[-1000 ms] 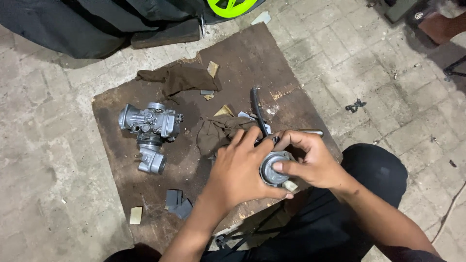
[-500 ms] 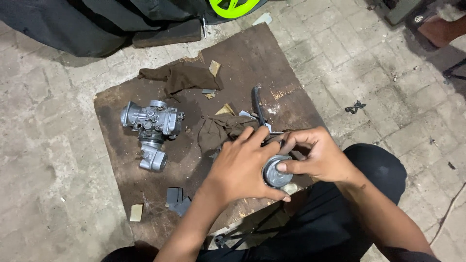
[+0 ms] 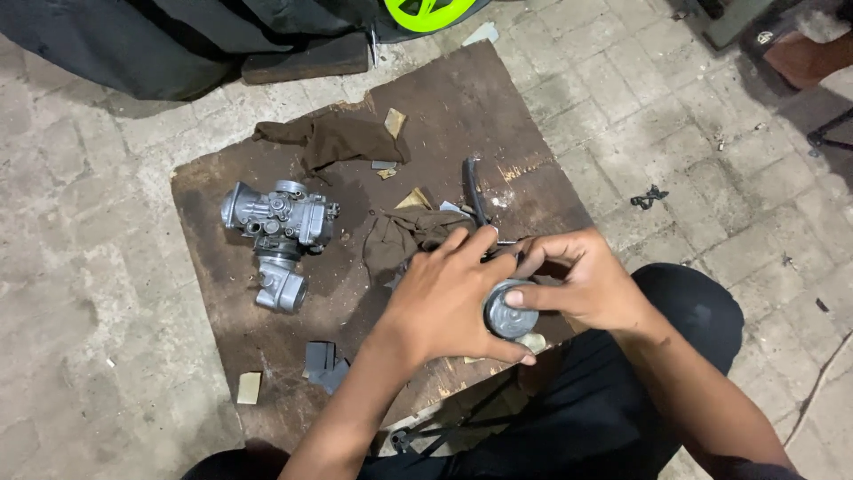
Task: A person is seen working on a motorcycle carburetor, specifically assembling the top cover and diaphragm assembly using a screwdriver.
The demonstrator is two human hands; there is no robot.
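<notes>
Both hands meet over the near right part of a brown wooden board (image 3: 444, 107). My left hand (image 3: 449, 298) cups a small round grey metal part (image 3: 508, 313) from the left and below. My right hand (image 3: 582, 280) grips the same part from the right, thumb pressed on its top. A grey carburetor body (image 3: 277, 231) lies on the board to the left, apart from both hands. A dark brown rag (image 3: 404, 236) sits just beyond my left fingers.
A second brown rag (image 3: 333, 138) lies at the board's far side. A black-handled tool (image 3: 474, 187) rests beyond my hands. Small paper scraps and dark rubber pieces (image 3: 322, 363) are scattered on the board. Paved ground surrounds it; a small black part (image 3: 651, 196) lies to the right.
The hands stay together on the round part; the right thumb has shifted on top of it. The view has moved slightly.
</notes>
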